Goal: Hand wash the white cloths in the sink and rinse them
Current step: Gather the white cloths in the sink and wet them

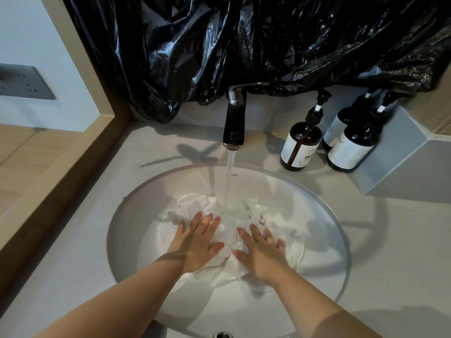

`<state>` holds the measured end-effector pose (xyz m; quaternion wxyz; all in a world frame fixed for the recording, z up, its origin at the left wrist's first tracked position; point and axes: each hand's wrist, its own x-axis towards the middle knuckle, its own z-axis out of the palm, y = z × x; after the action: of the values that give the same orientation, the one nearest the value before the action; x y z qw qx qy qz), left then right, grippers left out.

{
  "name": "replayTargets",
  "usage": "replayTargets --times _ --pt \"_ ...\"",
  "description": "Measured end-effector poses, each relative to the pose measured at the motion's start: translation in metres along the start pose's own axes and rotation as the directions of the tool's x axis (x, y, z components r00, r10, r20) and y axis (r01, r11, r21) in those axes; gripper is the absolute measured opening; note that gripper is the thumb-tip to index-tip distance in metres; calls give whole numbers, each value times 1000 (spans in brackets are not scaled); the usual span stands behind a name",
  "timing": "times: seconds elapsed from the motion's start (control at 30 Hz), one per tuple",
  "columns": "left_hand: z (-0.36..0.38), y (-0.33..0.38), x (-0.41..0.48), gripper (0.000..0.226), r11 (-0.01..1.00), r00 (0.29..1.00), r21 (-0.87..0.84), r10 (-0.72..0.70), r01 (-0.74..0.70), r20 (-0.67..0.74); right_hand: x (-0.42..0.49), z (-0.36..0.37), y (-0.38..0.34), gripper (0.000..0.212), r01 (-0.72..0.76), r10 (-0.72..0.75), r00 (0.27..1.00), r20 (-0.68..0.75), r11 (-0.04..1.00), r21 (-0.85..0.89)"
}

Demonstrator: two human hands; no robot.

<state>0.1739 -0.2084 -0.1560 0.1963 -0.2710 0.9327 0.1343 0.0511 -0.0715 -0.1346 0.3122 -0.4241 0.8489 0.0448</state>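
White cloths (227,230) lie crumpled and wet in the bottom of the round white sink (324,215). Water runs from the dark faucet (234,125) straight down onto the far middle of the cloths. My left hand (197,242) lies flat on the left part of the pile, fingers spread. My right hand (262,250) lies flat on the right part, fingers spread too. Both palms press down on the cloth and neither hand grips it. Parts of the cloths are hidden under my hands.
Three dark pump bottles (301,145) with white labels stand on the grey counter (73,252) right of the faucet, beside a grey block (402,164). Black plastic sheeting (244,45) hangs behind the faucet. A wooden frame (80,142) and a wall socket (24,82) are at left.
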Motion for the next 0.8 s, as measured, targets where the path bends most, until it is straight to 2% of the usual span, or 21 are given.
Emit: replayTargets --times 0.17,0.3,0.37,0.43,0.5,0.57,0.63,0.67,0.7,0.8 --pt "0 0 0 66 1000 1000 -1 -4 4 -11 -1 -1 -1 61 -5 5 1000 6 1000 9" --pt "-2 2 0 66 1000 1000 3 -9 9 -11 0 -4 -3 58 -12 14 1000 -15 996 88" --pt "-3 2 -1 65 1000 1000 -12 -11 11 -11 -3 -9 -6 56 3 7 998 -60 986 166" --pt "-4 2 -3 65 1000 1000 -19 -12 12 -14 -1 -18 -6 49 40 23 982 -188 945 325" --pt "-5 3 -4 64 1000 1000 -23 -15 14 -24 5 -35 -4 31 131 88 899 -429 881 455" --pt "-7 5 -5 63 999 999 -37 -18 17 -34 9 -62 0 17 214 206 747 -632 825 522" --pt "-8 6 -5 63 999 999 -45 -22 21 -39 9 -95 3 19 318 329 562 -759 761 566" --pt "-9 6 -5 62 999 999 -40 -23 22 -41 8 -110 5 22 360 358 470 -807 757 545" --pt "-9 6 -5 62 999 999 -34 -23 21 -46 6 -124 8 23 367 376 422 -825 762 534" --pt "-9 7 -6 62 999 998 -33 -22 20 -54 10 -150 18 24 281 456 350 -818 782 556"
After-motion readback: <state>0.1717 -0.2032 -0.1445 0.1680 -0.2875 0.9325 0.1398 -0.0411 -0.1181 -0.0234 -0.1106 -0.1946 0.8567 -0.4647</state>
